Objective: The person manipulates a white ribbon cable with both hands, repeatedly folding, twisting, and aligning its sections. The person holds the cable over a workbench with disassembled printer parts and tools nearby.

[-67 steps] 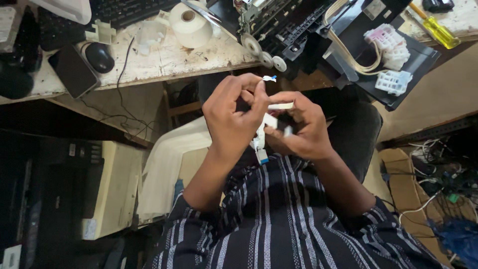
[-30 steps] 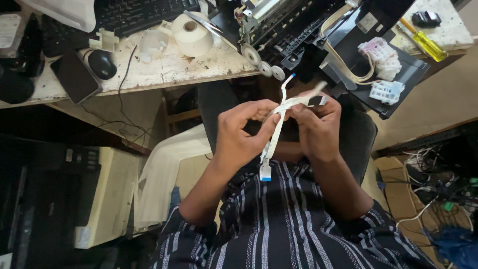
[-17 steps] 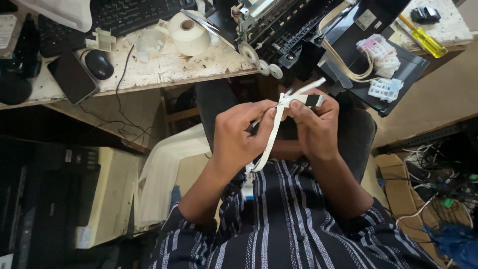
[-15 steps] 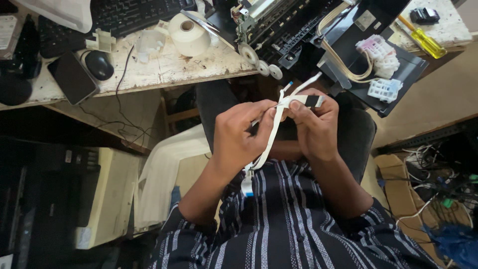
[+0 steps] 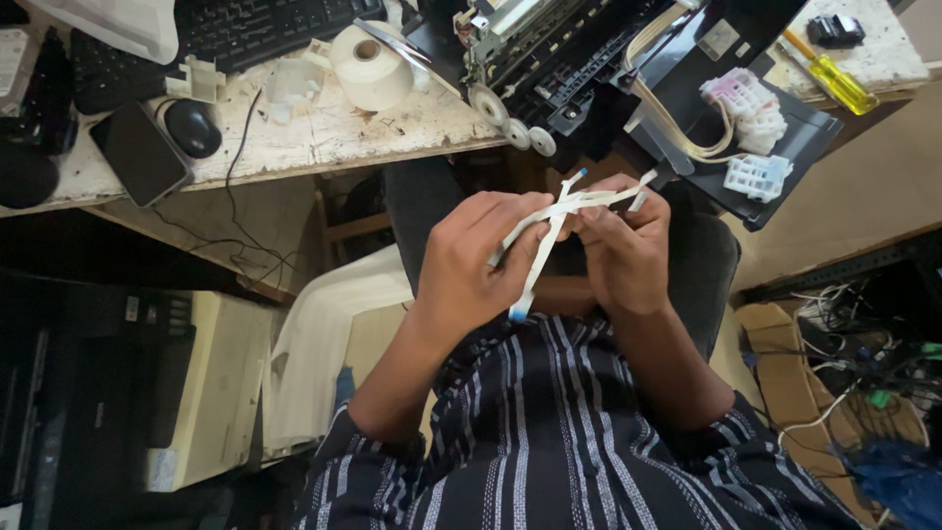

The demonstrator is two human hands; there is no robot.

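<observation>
Both hands are raised over the lap, below the desk (image 5: 324,137) edge. Left hand (image 5: 476,260) and right hand (image 5: 618,250) each pinch a bundle of white flat ribbon cables (image 5: 549,221); one blue-tipped end hangs down between them.

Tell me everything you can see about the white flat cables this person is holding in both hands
The white flat cables are thin, ribbon-like strips, seemingly flexible plastic, with blue-tipped ends. Several are bunched together, pinched between the left hand and the right hand above the person's lap, in front of the striped shirt. One strip hangs down to a blue end beside the left hand; another points up with a blue tip; the rest fan rightward over the right hand's fingers. How many there are cannot be told.
</observation>
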